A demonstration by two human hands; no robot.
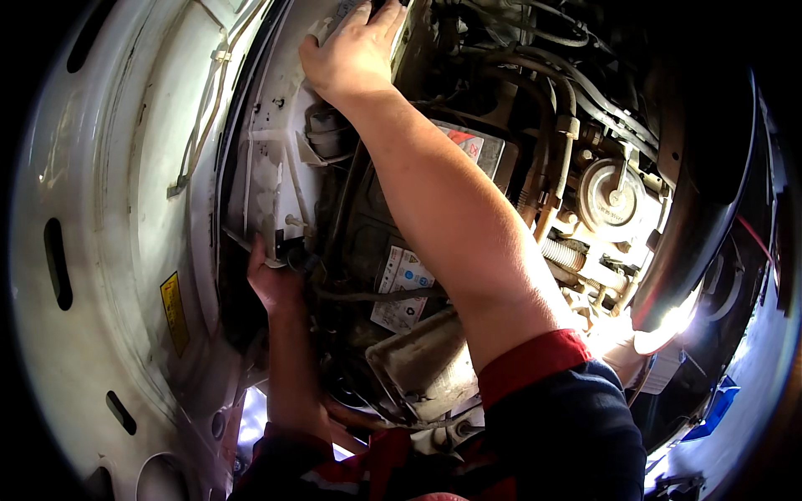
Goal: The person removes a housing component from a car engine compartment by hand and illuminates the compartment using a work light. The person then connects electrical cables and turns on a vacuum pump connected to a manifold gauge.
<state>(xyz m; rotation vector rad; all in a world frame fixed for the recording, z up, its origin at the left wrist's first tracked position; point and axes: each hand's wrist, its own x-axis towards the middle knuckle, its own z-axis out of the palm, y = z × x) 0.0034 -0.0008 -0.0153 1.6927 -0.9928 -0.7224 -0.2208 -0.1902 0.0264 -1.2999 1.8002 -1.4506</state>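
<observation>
In the engine bay of a vehicle, my right arm reaches far up across the middle. My right hand (355, 54) lies on the upper end of a light metal panel (266, 171), thumb apart and fingers stretched over it; the fingertips run up to the picture's edge. Low on the left, my left hand (274, 280) is at the panel's lower corner, its thumb upright against it and its other fingers curled out of sight. What they grip is hidden. Beside them sits a dark fitting (296, 257). A small rod (296, 192) runs along the panel above the left hand.
A battery (401, 288) with labels lies under my right forearm. Hoses (555, 159) and a round cap (611, 192) are on the right, near a bright lamp (668, 321). White bodywork (109, 250) with a yellow label (174, 313) fills the left side.
</observation>
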